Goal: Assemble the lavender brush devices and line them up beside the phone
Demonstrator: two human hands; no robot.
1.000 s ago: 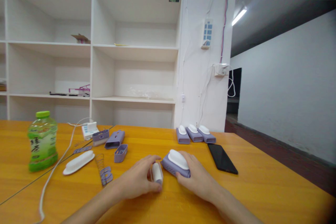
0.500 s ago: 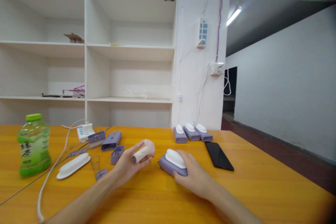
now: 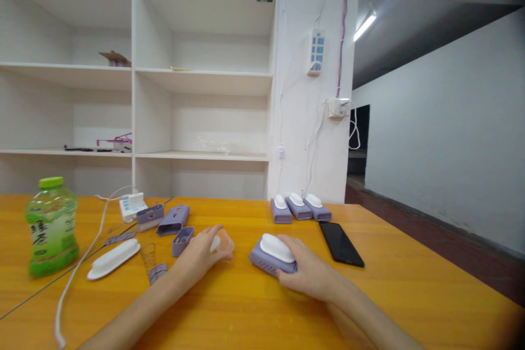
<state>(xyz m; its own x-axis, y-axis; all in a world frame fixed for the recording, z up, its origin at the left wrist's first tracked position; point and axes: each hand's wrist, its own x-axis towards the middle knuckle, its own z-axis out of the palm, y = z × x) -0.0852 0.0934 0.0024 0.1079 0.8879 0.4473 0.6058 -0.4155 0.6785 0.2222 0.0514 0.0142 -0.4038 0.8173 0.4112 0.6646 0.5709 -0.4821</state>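
A translucent, pale pinkish piece with a white part (image 3: 225, 241) sits in my left hand (image 3: 204, 250), which is closed around it palm down; what kind of thing it is I cannot make out, since the fingers cover much of it. My right hand (image 3: 307, 268) grips a purple plastic case (image 3: 264, 262) topped by a white oval handle (image 3: 277, 248), low over or on the table. Small holes dot the case's near side. Just left of my left hand stands an open purple housing (image 3: 182, 240); a metal spring (image 3: 149, 258) and a flat purple part (image 3: 158, 272) lie beside my forearm.
Three more purple cases with white handles (image 3: 299, 206) line the back edge, near a black phone (image 3: 341, 244). On the left are purple shells (image 3: 174, 220), a long white handle (image 3: 114, 258), a power strip (image 3: 133, 205) with a white cable, and a green-capped bottle (image 3: 52, 227).
My left hand has turned from palm up to palm down, lowering the translucent piece slightly. The purple case in my right hand has shifted a little to the right.
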